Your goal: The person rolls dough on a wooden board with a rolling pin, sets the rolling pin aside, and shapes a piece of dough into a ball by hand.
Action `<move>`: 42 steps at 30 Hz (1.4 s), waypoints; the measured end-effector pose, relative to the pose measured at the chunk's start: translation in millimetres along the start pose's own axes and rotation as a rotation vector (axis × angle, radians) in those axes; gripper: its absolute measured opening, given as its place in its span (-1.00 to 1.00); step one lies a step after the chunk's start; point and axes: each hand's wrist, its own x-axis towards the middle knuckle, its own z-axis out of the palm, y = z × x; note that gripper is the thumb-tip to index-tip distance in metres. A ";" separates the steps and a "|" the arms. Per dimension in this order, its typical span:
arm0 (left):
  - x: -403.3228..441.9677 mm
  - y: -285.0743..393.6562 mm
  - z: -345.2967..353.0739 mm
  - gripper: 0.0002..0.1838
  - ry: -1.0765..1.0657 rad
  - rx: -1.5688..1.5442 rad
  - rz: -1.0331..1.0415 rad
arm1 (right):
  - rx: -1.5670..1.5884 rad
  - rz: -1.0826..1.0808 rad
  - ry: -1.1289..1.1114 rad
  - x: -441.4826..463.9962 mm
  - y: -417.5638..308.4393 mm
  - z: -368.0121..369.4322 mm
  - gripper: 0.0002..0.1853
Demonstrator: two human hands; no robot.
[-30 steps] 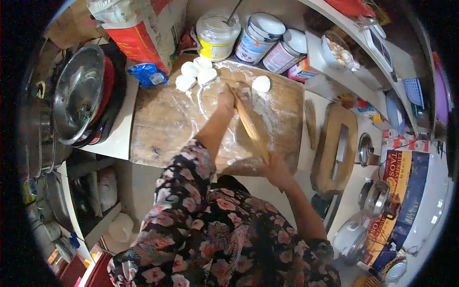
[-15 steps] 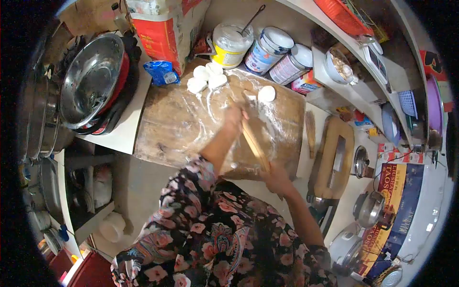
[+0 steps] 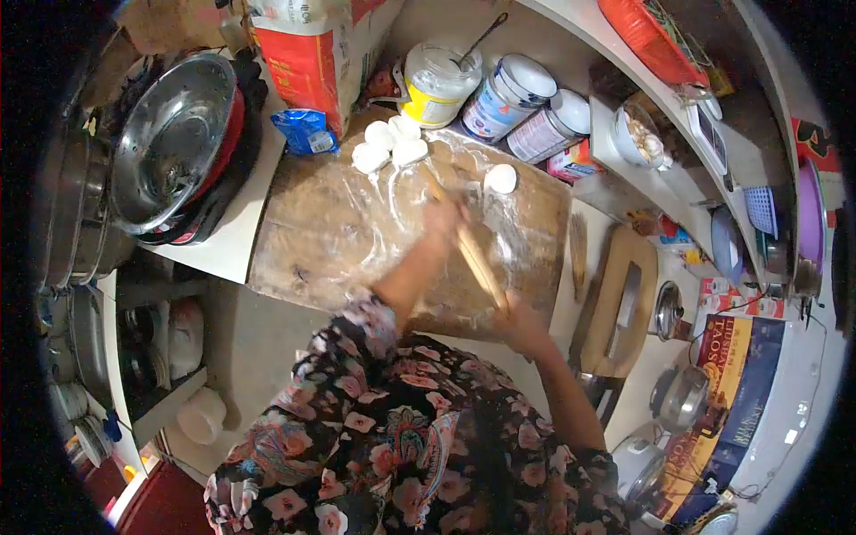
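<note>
A pale wooden rolling pin point(image 3: 482, 269) lies slantwise over the floury wooden board point(image 3: 308, 232). My left hand point(image 3: 445, 219), a little blurred, is closed around its upper part, and the pin's far tip sticks out beyond the fingers. At the near end, by the board's front edge, my right hand point(image 3: 524, 326) grips the pin. Beyond my left hand, to the right, sits a round white piece of dough point(image 3: 501, 178). Several white dough pieces point(image 3: 390, 144) are clustered at the board's back. Whatever lies directly under the pin is hidden.
Behind the board stand a tub with a spoon point(image 3: 441, 76), several tins point(image 3: 508, 98), a blue packet point(image 3: 305, 132) and a red-and-white sack point(image 3: 308, 62). A metal basin point(image 3: 174, 143) is at left. Right of the board lie a brush point(image 3: 578, 254) and a cutting board point(image 3: 615, 299) with a slot.
Both hands and the rolling pin have shifted slightly right and toward me, still in the same slant. The dough pieces keep their places on the board; the whole view has tilted a little.
</note>
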 end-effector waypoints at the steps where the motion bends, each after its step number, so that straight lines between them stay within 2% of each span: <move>1: 30.2 20.2 -13.0 -0.85 -0.005 -0.152 -0.023 | 0.086 -0.039 -0.122 -3.3 2.8 -1.1 -0.68; 2: 48.9 29.9 -21.1 -0.80 -0.010 -0.304 -0.044 | 0.086 -0.037 -0.125 -4.2 -3.0 -3.4 -0.68; 3: 44.0 26.8 -18.0 -0.80 -0.007 -0.303 -0.045 | 0.194 0.008 -0.080 -4.1 -15.1 -6.7 -0.71; 5: 15.2 17.5 -0.4 -0.82 -0.089 -0.378 -0.190 | 0.309 0.048 -0.036 9.1 -25.3 -5.7 -0.73; 7: -49.4 -2.1 22.9 -0.83 -0.114 0.050 0.021 | 0.488 0.037 0.092 31.9 -22.0 -1.2 -0.75; 8: -50.3 -42.5 17.1 -0.83 -0.181 0.206 0.144 | 0.487 0.038 0.093 36.8 -14.8 -1.5 -0.75; 9: -42.7 -75.9 10.5 -0.81 -0.244 0.358 0.269 | 0.732 0.181 -0.034 40.8 -4.5 -5.5 -0.77; 10: -49.7 -68.8 8.3 -0.81 -0.242 0.354 0.271 | 0.976 0.326 -0.166 42.8 1.0 -10.0 -0.78; 12: -57.3 -48.7 -8.4 -0.68 -0.533 0.550 0.078 | 0.939 0.379 -0.182 35.9 3.1 -15.3 -0.78; 14: -36.3 -35.2 -23.5 -0.52 -0.350 0.343 -0.061 | 0.899 0.434 -0.197 25.3 -0.9 -23.7 -0.78; 15: -42.1 2.7 -21.4 -0.42 -0.341 0.231 -0.126 | 0.817 0.492 -0.236 19.7 -5.8 -28.1 -0.78; 16: -23.5 8.9 -24.1 -0.43 -0.361 0.069 0.018 | 0.734 0.547 -0.275 15.7 -8.3 -29.1 -0.78; 17: -23.6 32.3 -15.4 -0.52 -0.258 -0.142 -0.072 | 0.734 0.543 -0.280 15.8 -1.9 -20.4 -0.78; 19: -4.4 41.2 -13.8 -0.68 -0.385 -0.523 -0.037 | 0.646 0.437 -0.378 22.6 12.5 0.7 -0.78; 20: -1.1 38.9 -14.2 -0.79 -0.333 -0.370 -0.127 | 0.642 0.426 -0.379 27.7 12.1 5.0 -0.78; 22: -41.0 23.7 7.9 -0.84 -0.285 -0.235 -0.144 | 1.096 0.317 -0.233 36.1 0.9 11.8 -0.83; 23: -56.6 8.6 12.2 -0.88 -0.364 -0.129 -0.133 | 1.097 0.308 -0.229 41.3 -1.2 9.6 -0.83; 25: -74.7 -26.5 11.7 -0.92 -0.421 0.050 0.008 | 1.002 0.125 -0.163 55.8 -4.6 -0.3 -0.86; 26: -73.2 -39.5 9.3 -0.93 -0.475 0.036 0.121 | 0.784 0.074 -0.124 62.0 -7.1 -2.5 -0.84; 27: -79.7 -33.0 10.2 -0.93 -0.480 0.034 0.130 | 0.779 0.065 -0.119 64.7 -4.3 -3.9 -0.84; 29: -93.9 -9.3 2.3 -0.92 -0.348 0.189 0.089 | 0.385 -0.240 -0.233 69.1 9.8 2.3 -0.79; 30: -83.3 -6.7 -10.2 -0.90 -0.380 0.398 0.120 | 0.369 -0.362 -0.017 71.7 26.0 15.2 -0.75; 31: -75.1 -6.3 -21.0 -0.90 -0.376 0.399 0.137 | 0.366 -0.379 -0.014 67.5 0.5 -3.8 -0.75; 33: -67.3 -3.8 -42.0 -0.83 -0.294 0.955 0.647 | 0.638 0.030 0.259 55.7 -46.9 -43.9 -0.73; 34: -68.8 1.0 -48.6 -0.74 -0.316 1.113 0.675 | 0.781 0.026 0.297 61.3 -49.2 -51.6 -0.73; 36: -65.6 8.0 -56.4 -0.72 -0.351 1.216 0.741 | 1.047 0.042 0.350 67.2 -48.7 -66.2 -0.74; 37: -64.0 12.1 -58.8 -0.69 -0.398 1.315 0.786 | 1.047 0.030 0.350 67.3 -52.3 -66.3 -0.74; 39: -59.3 19.9 -68.2 -0.63 -0.394 1.379 0.749 | 0.982 -0.020 0.434 63.6 -60.8 -67.1 -0.73; 42: -39.4 26.2 -115.4 -0.71 -0.198 1.422 0.687 | 1.066 0.024 0.556 61.4 -42.8 -95.3 -0.66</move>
